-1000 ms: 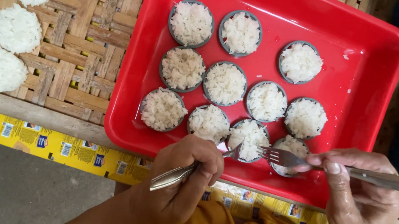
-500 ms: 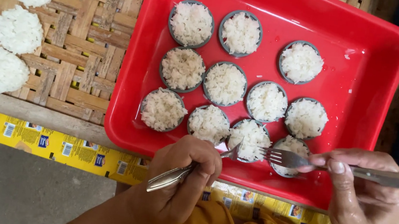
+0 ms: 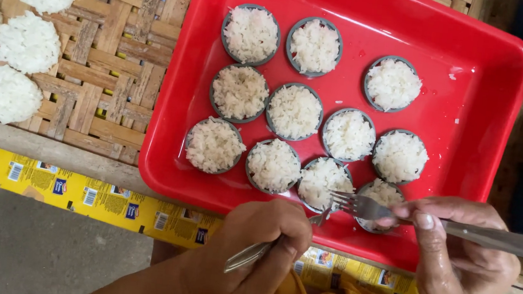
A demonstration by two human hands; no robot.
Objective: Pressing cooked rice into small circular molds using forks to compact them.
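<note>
A woven bamboo bench [image 3: 95,75] carries a red plastic tray [image 3: 479,80] on its right part, with flat white rice cakes [image 3: 8,95] laid out bare on the weave to the left and a strip of yellow printed packaging [image 3: 73,188] running along the near edge. In the tray sit eleven round grey ring moulds packed with cooked white rice [image 3: 295,111], in rough rows that fill its left and middle; the far right corner and the right wall have open red floor. The work in hand looks to be the pressing or loosening of rice in the nearest moulds, and the two at the near right are the ones being handled. The right hand [image 3: 458,268], fingers closed round a metal handle, holds a fork [image 3: 366,208] level, tines pointing left over the near-right ring mould [image 3: 382,197], just inside the tray's near wall. The left hand [image 3: 259,252], fingers curled tight, grips a second metal utensil [image 3: 256,255] whose tip touches or nearly touches the neighbouring mould [image 3: 323,181]; whether it is a spoon or a fork cannot be told. By judgement, any next move calls for small, steady tool work, since the moulds stand nearly touching and the near wall hems both tools in. The clearest room lies toward the far right of the tray.
</note>
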